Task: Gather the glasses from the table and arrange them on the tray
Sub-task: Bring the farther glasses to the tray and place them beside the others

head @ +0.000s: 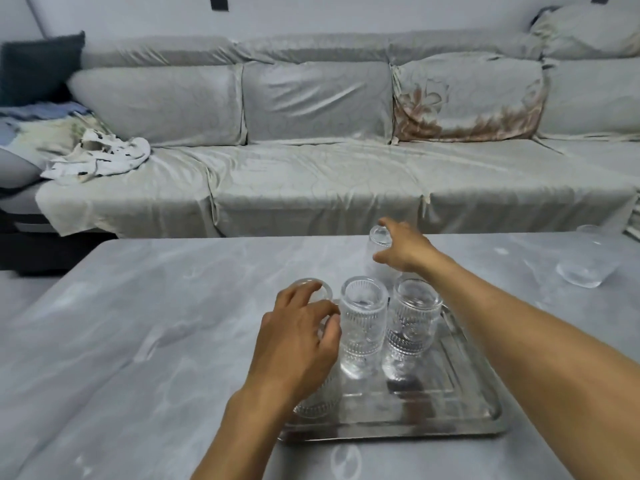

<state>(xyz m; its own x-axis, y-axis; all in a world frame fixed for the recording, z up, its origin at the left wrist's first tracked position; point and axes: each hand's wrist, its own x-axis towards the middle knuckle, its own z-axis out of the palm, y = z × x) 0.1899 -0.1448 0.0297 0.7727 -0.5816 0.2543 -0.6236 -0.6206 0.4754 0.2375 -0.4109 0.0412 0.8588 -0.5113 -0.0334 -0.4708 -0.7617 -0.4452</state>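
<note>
I find no brand, label or legible writing on any item in view.

A rectangular polished-steel tray (pixel 460 415) lies flat on the grey marble-patterned desk (pixel 138 341), its long side running left to right across my view. Three clear ribbed drinking glasses stand upright on it, long axes vertical, mouths up. The middle ribbed glass (pixel 362 327) and the right ribbed glass (pixel 410 329) stand just beside each other near the tray's far edge. The left ribbed glass (pixel 317 393) stands at the tray's near-left part, largely hidden behind the left hand (pixel 298 344).

The left hand is draped over that glass from above, its fingers (pixel 329 311) curled round the rim and upper wall; I judge it grasping the glass, with the knuckles close against the middle glass.

The right hand (pixel 403 245) reaches beyond the tray to a fourth clear glass (pixel 379 249), which stands upright on the desk behind the tray. The thumb and fingers wrap its upper part, contact appears made, and whether its base is on the desk I cannot tell.

A wider clear glass tumbler (pixel 587 259) stands upright, well apart at the far right of the desk, untouched.

Behind the desk is a long grey-covered sofa (pixel 311 174) with a crumpled white cloth (pixel 100 157) on its left seat.
</note>
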